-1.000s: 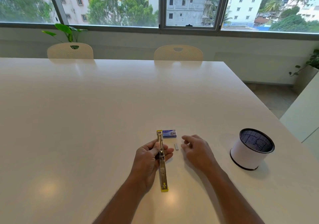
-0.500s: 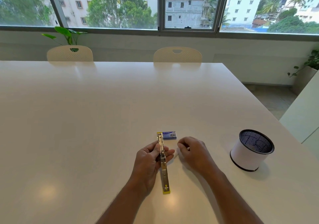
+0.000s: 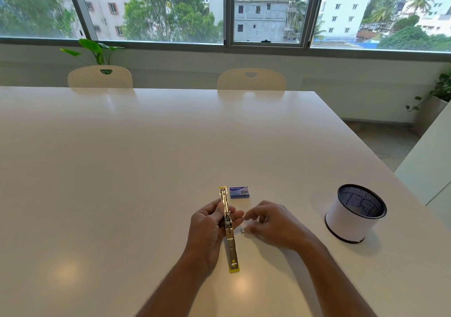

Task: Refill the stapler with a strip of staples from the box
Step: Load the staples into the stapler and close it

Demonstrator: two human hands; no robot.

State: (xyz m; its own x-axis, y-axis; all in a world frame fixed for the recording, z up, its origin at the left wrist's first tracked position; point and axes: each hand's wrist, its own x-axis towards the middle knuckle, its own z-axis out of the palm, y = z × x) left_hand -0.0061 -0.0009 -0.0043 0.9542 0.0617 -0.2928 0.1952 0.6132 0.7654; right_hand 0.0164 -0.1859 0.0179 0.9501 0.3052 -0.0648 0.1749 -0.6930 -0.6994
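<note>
The stapler [image 3: 229, 229] lay opened out flat and lengthwise on the white bench [image 3: 122, 170], yellow at both ends, metal channel facing up. The left hand [image 3: 210, 229] was curled around its middle section, thumb and fingertips closed on the hinge area. The right hand [image 3: 273, 224] hovered just right of the stapler, blurred, fingers loosely bent; a small grey strip of staples [image 3: 243, 230] sat at its fingertips, but whether it was pinched or merely lying on the bench could not be determined. The blue staple box [image 3: 240, 192] rested closed on the bench just beyond, beside the stapler's far end. A mesh-lined white bin [image 3: 353, 214] stood well to the right.
</note>
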